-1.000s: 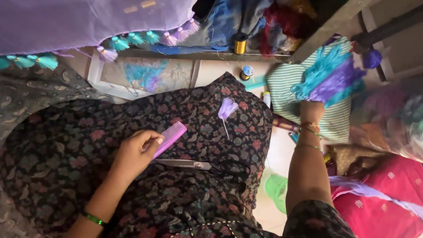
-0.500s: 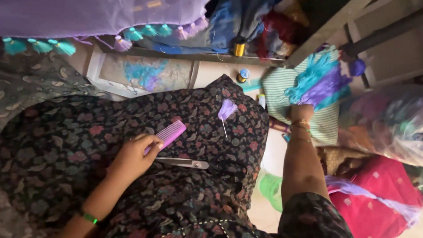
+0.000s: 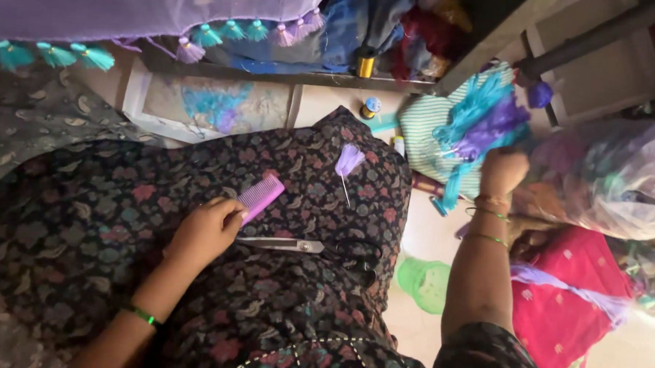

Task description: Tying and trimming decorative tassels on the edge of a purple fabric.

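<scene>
My left hand rests on my lap and grips one end of a pink comb that lies on the dark floral cloth. Just below the comb lie scissors with black handles. A small purple tassel with a thin tail lies further up on the cloth. My right hand reaches out to the right and closes on a bunch of teal and purple threads over a green striped cloth.
A lilac fabric edged with teal and purple tassels hangs at the top. Thread spools stand near a shelf edge. A plastic bag of bits, a red cloth and a green plastic object lie to the right.
My right hand has moved up and to the right into the thread bunch and lifted it slightly. My left hand has stayed on the comb.
</scene>
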